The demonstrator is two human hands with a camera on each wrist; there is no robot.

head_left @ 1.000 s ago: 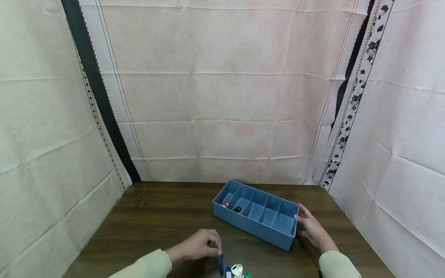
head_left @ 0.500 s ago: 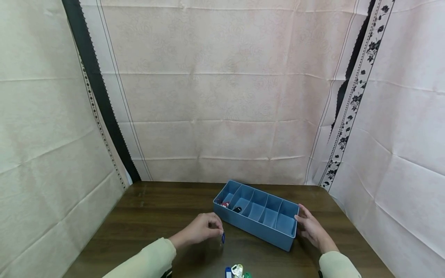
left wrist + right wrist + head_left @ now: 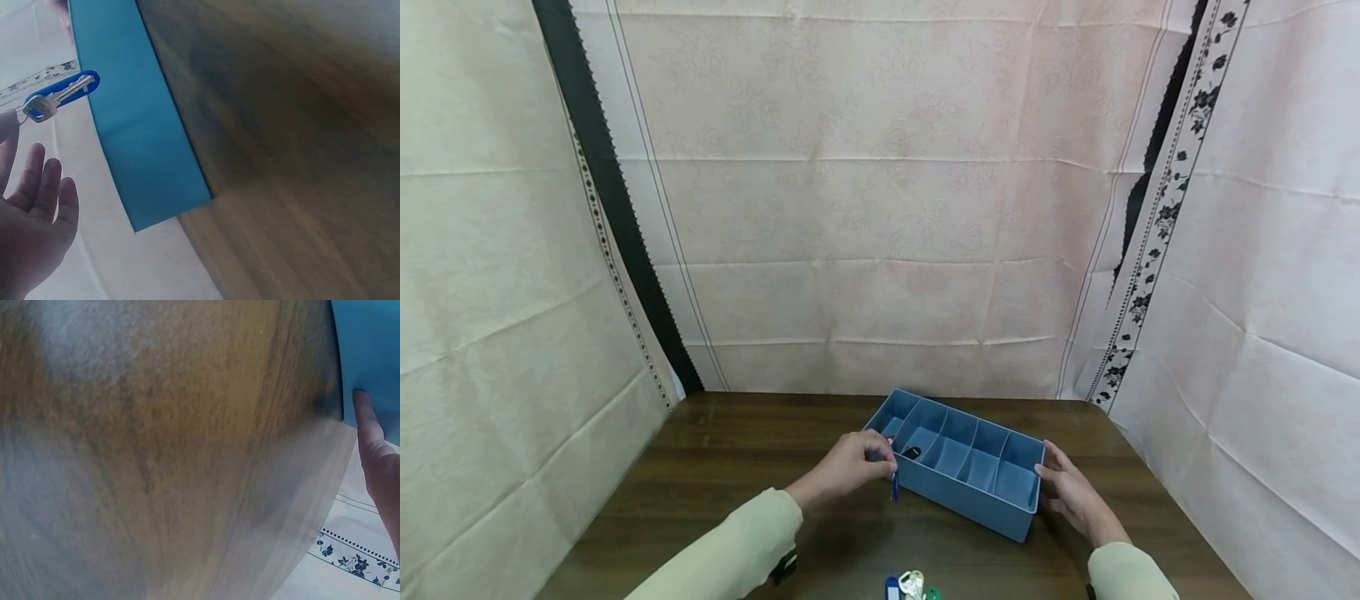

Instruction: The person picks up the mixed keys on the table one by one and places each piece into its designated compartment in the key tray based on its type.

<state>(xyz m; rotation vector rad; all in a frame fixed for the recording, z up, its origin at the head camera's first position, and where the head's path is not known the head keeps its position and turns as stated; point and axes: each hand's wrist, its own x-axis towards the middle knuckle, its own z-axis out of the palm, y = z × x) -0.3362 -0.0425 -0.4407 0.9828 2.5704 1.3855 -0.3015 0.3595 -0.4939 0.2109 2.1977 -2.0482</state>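
Note:
My left hand (image 3: 853, 462) pinches a key (image 3: 44, 107) with a blue tag (image 3: 78, 86) by its small ring, and both dangle from the fingertips. They hang close to the front wall of a blue divided box (image 3: 955, 492), near its left end. In the left wrist view the tag overlaps the box's side. At the box's right end, my right hand (image 3: 1078, 500) rests its fingers against the outer wall; a fingertip (image 3: 360, 397) touches that wall in the right wrist view. The box's left compartment holds a small red item, partly hidden, and the neighbouring one a black item (image 3: 912, 452).
At the table's front edge lie a blue tag (image 3: 892, 588), a key with a pale yellowish head (image 3: 912, 583) and a green item (image 3: 934, 594), partly cut off. Pale cloth sheets (image 3: 880, 208) hang behind the brown wooden table (image 3: 737, 450) and at both sides.
My left hand has lifted the blue-tagged key from the front of the table and carried it forward and slightly right to the box's left end. The right hand and the box stay put.

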